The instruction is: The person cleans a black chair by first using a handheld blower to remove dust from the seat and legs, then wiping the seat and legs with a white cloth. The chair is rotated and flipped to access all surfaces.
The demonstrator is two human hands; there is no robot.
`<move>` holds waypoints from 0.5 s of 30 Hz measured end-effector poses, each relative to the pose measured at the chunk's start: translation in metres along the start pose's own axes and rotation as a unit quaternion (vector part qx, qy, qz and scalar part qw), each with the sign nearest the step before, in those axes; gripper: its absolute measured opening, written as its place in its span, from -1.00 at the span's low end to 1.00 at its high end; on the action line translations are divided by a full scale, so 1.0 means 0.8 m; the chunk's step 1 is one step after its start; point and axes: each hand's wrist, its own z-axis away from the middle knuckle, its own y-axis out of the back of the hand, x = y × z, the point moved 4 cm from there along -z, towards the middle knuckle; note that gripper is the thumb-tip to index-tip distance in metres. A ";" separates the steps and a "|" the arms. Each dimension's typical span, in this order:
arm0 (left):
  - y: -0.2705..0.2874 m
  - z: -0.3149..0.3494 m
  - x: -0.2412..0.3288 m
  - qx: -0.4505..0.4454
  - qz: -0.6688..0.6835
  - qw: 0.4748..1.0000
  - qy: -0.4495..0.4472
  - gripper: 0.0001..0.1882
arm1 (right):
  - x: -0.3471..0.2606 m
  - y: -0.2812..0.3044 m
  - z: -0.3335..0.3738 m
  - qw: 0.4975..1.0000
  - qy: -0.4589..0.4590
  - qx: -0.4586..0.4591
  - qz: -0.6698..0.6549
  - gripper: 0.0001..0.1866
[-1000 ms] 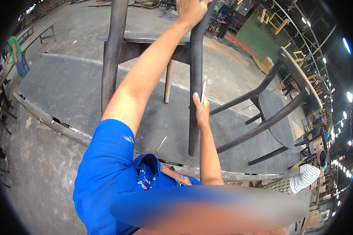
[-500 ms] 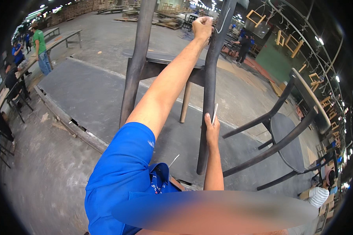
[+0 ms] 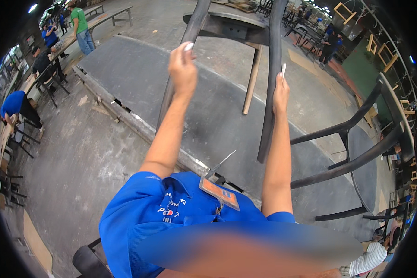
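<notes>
A dark-stained wooden chair [image 3: 275,44] stands in front of me, its top cut off by the upper edge of the view. Beside its left back leg, my left hand [image 3: 183,72] pinches a small white piece [image 3: 188,46], too small to name; whether the hand touches the leg I cannot tell. My right hand [image 3: 281,95] is closed at the chair's right back leg, with a thin white stick [image 3: 284,70] jutting up from its fingers. Behind those legs are the seat's underside [image 3: 236,31] and a browner front leg [image 3: 251,83].
The chair stands on a long, low grey platform [image 3: 129,69] with a worn edge. A second dark chair [image 3: 361,153] is on the right. Several people, including one in green [image 3: 80,23], are by benches at the left. Wooden frames [image 3: 384,53] hang at the right.
My left hand has come down and left, from the upper part of the right post to beside the left leg. My right hand stays at the right leg. The view has shifted.
</notes>
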 end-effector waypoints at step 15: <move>0.000 -0.075 0.006 -0.165 -0.188 0.926 -0.281 -0.72 | -0.020 0.002 0.014 0.994 0.001 0.023 0.110 -0.38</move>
